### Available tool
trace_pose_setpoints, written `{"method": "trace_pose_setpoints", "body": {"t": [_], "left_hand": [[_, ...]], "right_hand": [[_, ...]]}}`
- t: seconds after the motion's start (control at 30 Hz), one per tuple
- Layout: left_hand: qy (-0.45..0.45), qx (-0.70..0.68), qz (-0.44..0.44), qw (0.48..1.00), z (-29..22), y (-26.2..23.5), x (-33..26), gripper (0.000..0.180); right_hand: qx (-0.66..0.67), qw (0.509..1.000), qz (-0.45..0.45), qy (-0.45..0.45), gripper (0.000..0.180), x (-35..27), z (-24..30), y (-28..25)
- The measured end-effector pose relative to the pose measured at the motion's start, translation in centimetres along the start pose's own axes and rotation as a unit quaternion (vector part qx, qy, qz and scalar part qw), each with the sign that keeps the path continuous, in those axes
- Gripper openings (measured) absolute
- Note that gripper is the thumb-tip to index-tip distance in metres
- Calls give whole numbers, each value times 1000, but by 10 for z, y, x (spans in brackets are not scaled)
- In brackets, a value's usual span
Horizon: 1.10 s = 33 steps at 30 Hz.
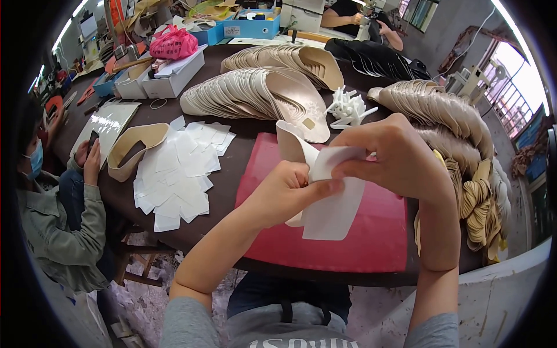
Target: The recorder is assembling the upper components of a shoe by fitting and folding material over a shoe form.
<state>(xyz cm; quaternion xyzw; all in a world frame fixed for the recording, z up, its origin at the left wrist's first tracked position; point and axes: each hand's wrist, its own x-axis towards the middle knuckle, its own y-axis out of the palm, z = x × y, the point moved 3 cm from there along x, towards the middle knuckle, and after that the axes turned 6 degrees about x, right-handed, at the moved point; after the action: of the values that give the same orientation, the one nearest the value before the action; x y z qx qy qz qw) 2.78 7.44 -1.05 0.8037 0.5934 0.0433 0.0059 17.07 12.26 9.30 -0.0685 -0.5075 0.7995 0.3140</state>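
- Head view: the left hand [284,197] is closed on a cream shoe insole piece [292,145], its thumb pressed against a white paper sheet [333,209] that hangs down from the piece.
- The right hand [394,153] is pinched on the upper edge of the same white sheet, fingers curled over it, just beside the left thumb.
- Both hands hold the piece in the air above a red mat [371,232] that lies on the dark brown surface [232,168] at its near edge.
- To the left of the mat lies a loose heap of white paper pieces [177,174], with a single tan insole [130,148] touching its left side.
- Behind the hands, two fanned rows of cream insoles [255,95] lean across the surface; a small pile of white plastic bits [348,107] sits just to their right.
- At the right, a long curved stack of tan insoles [447,116] runs down toward the edge.
- Farther back stand a white box [171,78] with a pink bag [173,43] on it, and a blue tray [252,26].
- A seated person [55,220] at the left looks at what seems to be a phone, though it is small and dim.
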Motion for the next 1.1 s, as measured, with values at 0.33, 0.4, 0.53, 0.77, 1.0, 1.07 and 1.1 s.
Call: {"method": "trace_pose_setpoints", "body": {"t": [0.33,0.4,0.53,0.77,1.0,1.07,1.1], "left_hand": [[51,-39,-57,996,7,-4,-9,22],[44,-21,-75,996,7,-3,-17,21],[27,18,-120,992,11,4,-26,21],[0,59,-178,982,23,-1,-39,22],[106,-214,-188,953,15,-12,-46,32],[112,-217,-225,943,17,-15,-53,32],[114,-218,-244,938,19,-15,-58,33]], "right_hand": [[241,925,-294,10,24,-20,-18,32],[418,881,-188,116,17,-31,-36,47],[538,813,-101,195,13,-49,-40,62],[316,922,-200,99,5,-50,-14,68],[165,969,-174,61,6,-41,15,75],[125,972,-196,18,7,-37,20,75],[106,972,-207,-4,7,-35,22,74]]}}
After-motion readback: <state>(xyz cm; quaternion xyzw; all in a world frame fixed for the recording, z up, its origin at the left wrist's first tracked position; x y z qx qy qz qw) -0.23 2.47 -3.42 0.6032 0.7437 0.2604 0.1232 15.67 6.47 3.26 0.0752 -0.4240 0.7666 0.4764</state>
